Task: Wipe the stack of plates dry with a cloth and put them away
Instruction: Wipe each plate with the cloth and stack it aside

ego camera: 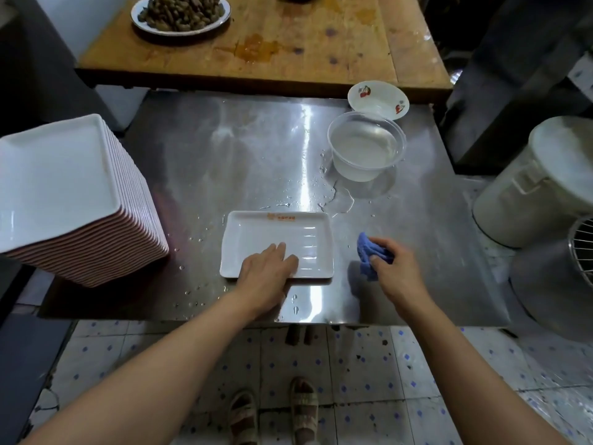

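risk, judged: the single plate (278,244) lies near the front edge of the wet steel surface (256,149) w/ droplets around it; a hard wipe could skid it off, or water could be smeared back on. left hand (268,268) is laid flat, fingers straight, pressing the plate's near part. right hand (393,263) is curled round the blue cloth (369,256), just beside the plate. the tall plate stack (73,200) is seen at far left, well apart.

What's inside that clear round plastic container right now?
The clear round plastic container on the wet steel table holds only clear water, partly filling it. No plate or cloth is inside. The small white cherry-print bowl behind it looks empty.
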Demonstrator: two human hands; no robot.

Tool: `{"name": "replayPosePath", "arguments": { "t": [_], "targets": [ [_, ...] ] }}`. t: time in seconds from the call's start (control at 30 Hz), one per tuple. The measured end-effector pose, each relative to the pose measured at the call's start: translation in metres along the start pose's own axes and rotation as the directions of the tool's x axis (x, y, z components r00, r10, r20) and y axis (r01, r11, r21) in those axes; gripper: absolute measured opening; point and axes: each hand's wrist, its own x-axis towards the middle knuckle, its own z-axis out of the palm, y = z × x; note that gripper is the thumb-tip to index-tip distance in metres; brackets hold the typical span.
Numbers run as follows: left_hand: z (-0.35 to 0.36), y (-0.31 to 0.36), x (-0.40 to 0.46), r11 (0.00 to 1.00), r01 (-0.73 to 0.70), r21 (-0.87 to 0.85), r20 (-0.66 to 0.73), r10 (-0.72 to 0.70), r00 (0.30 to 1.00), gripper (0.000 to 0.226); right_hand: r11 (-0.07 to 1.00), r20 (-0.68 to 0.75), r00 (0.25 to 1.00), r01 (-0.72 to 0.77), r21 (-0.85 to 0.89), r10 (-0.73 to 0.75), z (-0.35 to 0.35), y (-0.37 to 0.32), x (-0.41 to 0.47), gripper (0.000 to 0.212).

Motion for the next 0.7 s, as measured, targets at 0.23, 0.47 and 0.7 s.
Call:
{"name": "replayPosePath", "arguments": {
  "t": [0.23, 0.47, 0.7],
  "targets": [
    [-0.040, -0.003, 0.009, 0.993, 0.082, -0.085, -0.201, -0.098, 0.975, 0.021, 0.993, -0.043, 0.999, 0.028, 0.114, -0.024, 0.004, -0.017, 0.002, 0.027],
    [-0.107, -0.023, 0.004, 0.780, 0.096, -0.619, -0.305, -0.351, 0.886, 0.009, 0.936, -0.095, 0.977, 0.208, 0.285, -0.188, 0.009, -0.072, -0.011, 0.021],
    [-0.148, -0.029, -0.031, 0.250, -0.015, -0.968, -0.130, -0.450, 0.883, 0.021, 0.813, -0.161, 0.806, 0.581, 0.035, -0.569, 0.039, -0.152, -0.026, 0.030]
  ]
}}
